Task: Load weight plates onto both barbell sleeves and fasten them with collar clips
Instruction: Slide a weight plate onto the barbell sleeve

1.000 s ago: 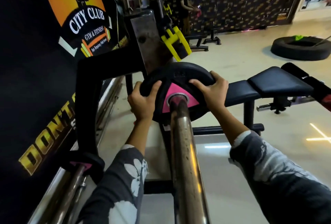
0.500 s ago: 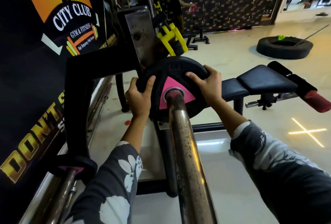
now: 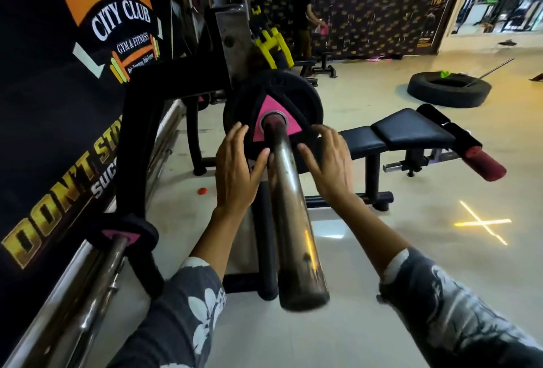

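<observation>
A black weight plate [image 3: 296,97] with a pink triangle at its hub sits far down the steel barbell sleeve [image 3: 291,220], which runs from the middle of the view toward me. My left hand [image 3: 235,170] hovers just left of the sleeve, fingers spread, holding nothing. On the sleeve's other side my right hand [image 3: 329,162] is likewise spread and empty. Both hands are a little short of the plate. No collar clip shows on the sleeve.
A black rack frame [image 3: 138,144] curves at the left, with a small plate [image 3: 126,234] on a lower bar. A padded bench [image 3: 405,129] stands to the right. A tyre [image 3: 448,90] lies on the floor; a person [image 3: 305,15] stands by the far wall.
Both hands have let go of the plate's rim and drawn back toward me along the sleeve, fingers now spread. The plate stays seated deep on the sleeve.
</observation>
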Available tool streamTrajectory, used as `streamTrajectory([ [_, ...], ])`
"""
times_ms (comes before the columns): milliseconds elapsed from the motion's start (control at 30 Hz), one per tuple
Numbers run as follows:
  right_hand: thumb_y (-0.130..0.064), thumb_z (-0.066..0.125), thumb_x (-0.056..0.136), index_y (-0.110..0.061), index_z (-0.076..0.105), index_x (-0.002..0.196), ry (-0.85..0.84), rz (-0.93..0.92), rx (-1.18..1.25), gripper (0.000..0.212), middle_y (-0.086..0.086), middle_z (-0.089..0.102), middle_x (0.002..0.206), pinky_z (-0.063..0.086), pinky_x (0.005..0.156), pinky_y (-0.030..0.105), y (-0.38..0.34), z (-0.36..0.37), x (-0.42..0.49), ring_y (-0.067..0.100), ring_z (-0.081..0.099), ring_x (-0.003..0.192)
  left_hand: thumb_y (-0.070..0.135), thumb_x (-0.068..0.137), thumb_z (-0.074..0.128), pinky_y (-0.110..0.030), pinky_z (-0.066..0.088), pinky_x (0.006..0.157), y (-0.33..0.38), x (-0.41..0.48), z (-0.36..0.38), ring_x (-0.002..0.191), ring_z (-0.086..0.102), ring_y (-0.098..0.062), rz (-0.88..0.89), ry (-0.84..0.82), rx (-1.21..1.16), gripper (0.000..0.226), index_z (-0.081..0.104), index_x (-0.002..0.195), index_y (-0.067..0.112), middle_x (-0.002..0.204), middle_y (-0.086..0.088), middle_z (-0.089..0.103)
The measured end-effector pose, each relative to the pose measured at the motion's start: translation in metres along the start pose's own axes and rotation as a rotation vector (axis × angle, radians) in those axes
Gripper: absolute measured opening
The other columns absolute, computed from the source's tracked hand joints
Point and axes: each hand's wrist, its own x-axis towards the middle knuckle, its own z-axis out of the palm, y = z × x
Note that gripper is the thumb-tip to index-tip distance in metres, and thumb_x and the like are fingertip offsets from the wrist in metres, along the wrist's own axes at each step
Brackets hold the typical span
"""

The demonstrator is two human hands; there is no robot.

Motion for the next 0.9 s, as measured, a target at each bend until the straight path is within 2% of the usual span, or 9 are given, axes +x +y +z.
streamTrajectory([
  [133,-0.036,0.052,0.092,-0.007,0.053,0.115,-0.078,-0.033,-0.006,0.037,0.012,0.054,0.123,0.037,0.102,0.042,-0.028,-0.036,-0.074,0.026,0.050,0.113,0.029,0.095,0.048,-0.024,0.027,0.108,0.044,-0.062,-0.040,0.134,0.038,-0.023,0.001,-0.019,0.001,0.047,0.041,0.135,0.006,0.143,-0.014,0.042],
  [267,-0.040,0.049,0.092,-0.009,0.053,0.116,-0.096,-0.055,0.043,0.040,0.011,0.055,0.123,0.036,0.105,0.040,-0.057,-0.084,-0.148,0.023,0.050,0.115,0.034,0.095,0.044,-0.027,0.029,0.109,0.090,-0.125,-0.090,0.134,0.038,-0.022,0.026,-0.012,0.010,0.050,0.041,0.135,0.004,0.143,-0.014,0.043],
  [400,-0.044,0.046,0.090,-0.010,0.053,0.116,-0.096,-0.092,0.044,0.044,0.010,0.056,0.120,0.038,0.097,0.033,-0.086,-0.121,-0.214,0.023,0.052,0.112,0.035,0.093,0.045,-0.028,0.037,0.103,0.130,-0.186,-0.137,0.126,0.046,-0.022,0.029,-0.004,-0.010,0.049,0.047,0.130,0.003,0.134,-0.016,0.051],
  [533,-0.044,0.044,0.092,-0.012,0.053,0.113,-0.191,-0.063,0.135,0.039,0.008,0.055,0.116,0.049,0.087,0.040,-0.119,-0.132,-0.262,0.023,0.054,0.104,0.033,0.092,0.047,-0.027,0.040,0.095,0.150,-0.229,-0.178,0.111,0.056,-0.026,0.087,-0.010,0.062,0.041,0.056,0.117,0.001,0.117,-0.016,0.061],
  [633,-0.043,0.044,0.093,-0.013,0.053,0.111,-0.285,-0.029,0.162,0.036,0.008,0.056,0.113,0.051,0.083,0.045,-0.143,-0.123,-0.281,0.024,0.057,0.100,0.033,0.092,0.048,-0.030,0.045,0.090,0.147,-0.250,-0.204,0.105,0.059,-0.025,0.088,-0.033,0.127,0.037,0.059,0.112,0.003,0.110,-0.014,0.064],
  [733,-0.041,0.043,0.094,-0.015,0.054,0.109,-0.334,-0.018,0.180,0.032,0.007,0.059,0.110,0.048,0.078,0.036,-0.161,-0.103,-0.294,0.023,0.057,0.098,0.038,0.093,0.044,-0.037,0.049,0.084,0.126,-0.264,-0.228,0.097,0.061,-0.027,0.061,-0.106,0.171,0.040,0.062,0.106,0.004,0.103,-0.013,0.066],
  [833,-0.040,0.043,0.094,-0.014,0.053,0.109,-0.421,0.003,0.185,0.031,0.007,0.063,0.108,0.040,0.070,0.028,-0.179,-0.067,-0.300,0.023,0.059,0.093,0.042,0.092,0.042,-0.037,0.049,0.078,0.088,-0.273,-0.251,0.090,0.063,-0.027,0.002,-0.163,0.225,0.043,0.064,0.099,0.005,0.097,-0.011,0.068],
  [900,-0.041,0.043,0.094,-0.014,0.053,0.110,-0.493,0.017,0.168,0.033,0.007,0.062,0.110,0.039,0.070,0.028,-0.191,-0.036,-0.302,0.025,0.059,0.094,0.041,0.091,0.043,-0.036,0.049,0.075,0.056,-0.278,-0.265,0.086,0.064,-0.027,-0.024,-0.182,0.256,0.042,0.064,0.096,0.005,0.092,-0.010,0.068],
])
